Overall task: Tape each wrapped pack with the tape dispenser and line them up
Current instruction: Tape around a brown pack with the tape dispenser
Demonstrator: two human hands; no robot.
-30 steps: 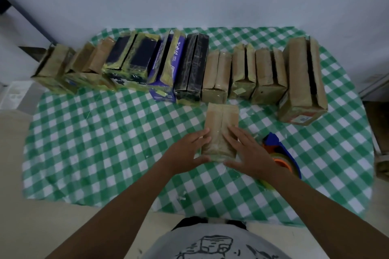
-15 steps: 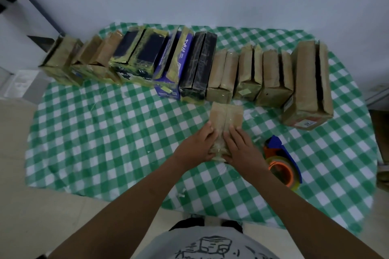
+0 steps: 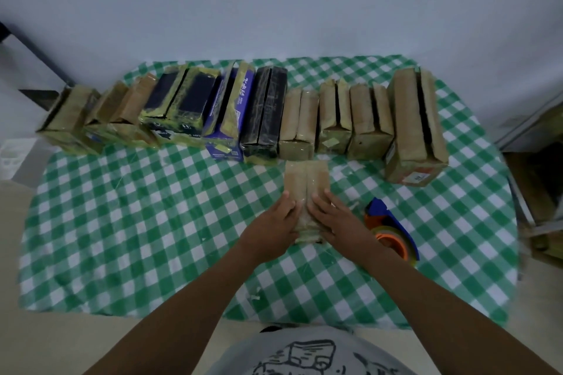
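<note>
One wrapped pack (image 3: pixel 306 179) at issue: lies flat on the table (image 3: pixel 152 222), just short of the row (image 3: pixel 297 125) of standing packs, long axis pointing straight away from the body. Pressed on its near half by left hand (image 3: pixel 274 219) and right hand (image 3: pixel 338 222), fingers straight, gripping nothing. Equally near both hands; tape dispenser (image 3: pixel 390 228) just right of the right hand.
</note>
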